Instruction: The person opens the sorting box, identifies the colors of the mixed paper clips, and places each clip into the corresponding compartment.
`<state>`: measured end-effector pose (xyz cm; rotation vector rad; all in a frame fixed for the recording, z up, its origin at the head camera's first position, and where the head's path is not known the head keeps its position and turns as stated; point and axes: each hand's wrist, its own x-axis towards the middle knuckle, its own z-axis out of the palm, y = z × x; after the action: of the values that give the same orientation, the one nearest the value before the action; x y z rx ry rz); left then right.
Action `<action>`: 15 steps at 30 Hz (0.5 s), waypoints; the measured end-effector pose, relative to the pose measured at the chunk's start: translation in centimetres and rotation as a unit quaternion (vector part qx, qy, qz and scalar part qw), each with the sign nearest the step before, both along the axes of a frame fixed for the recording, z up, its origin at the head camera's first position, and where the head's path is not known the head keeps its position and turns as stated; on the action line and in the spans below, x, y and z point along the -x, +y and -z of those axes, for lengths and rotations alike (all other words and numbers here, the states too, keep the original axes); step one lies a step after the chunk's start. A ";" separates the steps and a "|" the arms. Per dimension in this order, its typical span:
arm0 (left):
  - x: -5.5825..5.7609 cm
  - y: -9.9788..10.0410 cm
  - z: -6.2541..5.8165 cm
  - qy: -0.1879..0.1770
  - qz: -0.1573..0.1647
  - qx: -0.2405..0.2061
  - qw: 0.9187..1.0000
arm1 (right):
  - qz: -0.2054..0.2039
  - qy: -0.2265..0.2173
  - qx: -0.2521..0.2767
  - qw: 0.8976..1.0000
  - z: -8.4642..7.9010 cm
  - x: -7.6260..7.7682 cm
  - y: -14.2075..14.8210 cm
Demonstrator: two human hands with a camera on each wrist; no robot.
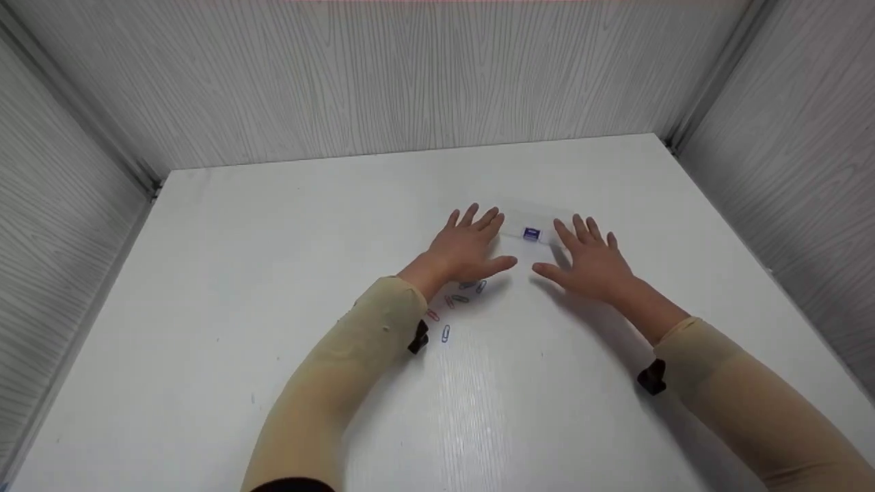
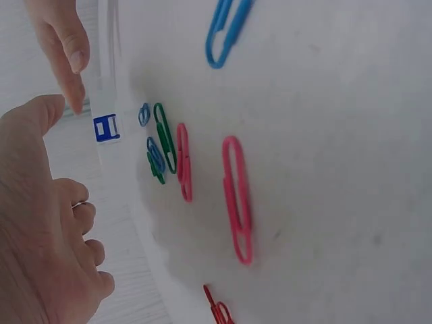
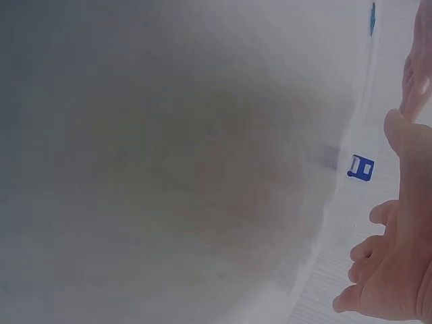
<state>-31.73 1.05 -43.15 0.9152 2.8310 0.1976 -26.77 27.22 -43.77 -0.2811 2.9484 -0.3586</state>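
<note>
A clear plastic container with a small blue-and-white patch on its near side lies toward the back of the table; its outline is faint. My left hand is at its left end, fingers extended and thumb apart. At its right end is my right hand, with fingers spread and thumb pointing inward. Whether either hand touches the container is unclear. Neither holds anything visible. Several paper clips lie near the left wrist, among them a pink paper clip, a green paper clip and a blue paper clip.
The white table carries everything. A pale wood-grain panel rises behind it, with similar panels at the left and right. Each sleeve has a dark strap part at the wrist. A red paper clip lies apart at the left wrist view's lower edge.
</note>
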 end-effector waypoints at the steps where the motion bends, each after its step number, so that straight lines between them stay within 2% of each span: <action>1: 0.1 0.1 0.2 -0.001 0.001 0.002 1.000 | -0.001 -0.001 -0.001 1.000 0.1 0.0 -0.1; 6: 0.5 0.4 0.6 -0.008 0.002 0.011 1.000 | 0.002 -0.009 -0.010 1.000 0.1 0.1 -0.4; 15: 0.5 0.3 0.3 -0.028 0.004 0.006 1.000 | -0.005 -0.026 -0.002 1.000 0.1 0.4 -0.2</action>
<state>-32.19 1.32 -43.47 0.9039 2.7727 0.2015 -27.19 27.03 -43.85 -0.2824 2.8962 -0.3545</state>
